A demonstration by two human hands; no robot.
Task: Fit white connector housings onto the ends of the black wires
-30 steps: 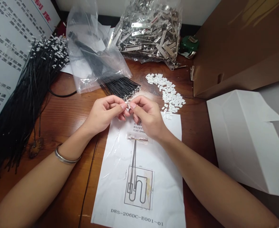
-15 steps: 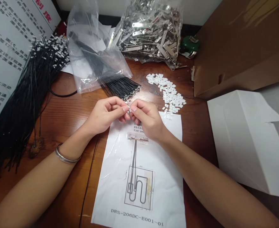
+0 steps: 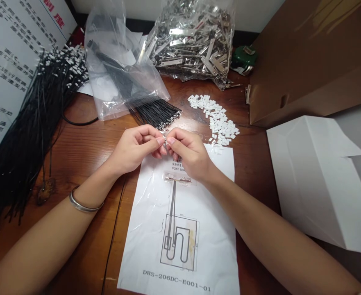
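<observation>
Your left hand [image 3: 137, 148] and right hand [image 3: 190, 152] pinch a tiny, mostly hidden piece [image 3: 164, 139] over the diagram sheet [image 3: 215, 196]'s far edge, so a loosened pinch could drop it toward the black wires [image 3: 155, 111] beyond.

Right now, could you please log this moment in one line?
left hand: pinching small piece, mostly hidden; right hand: pinching alongside; beyond: black wires, white pieces; below: printed sheet

Head-worn camera is looking forward and down from above the wearer's bare forearms [image 3: 53, 233], at near range, onto a glossy brown wooden table [image 3: 85, 141]; bare left hand [image 3: 139, 146] and right hand [image 3: 190, 150] are sitting near frame centre.
</observation>
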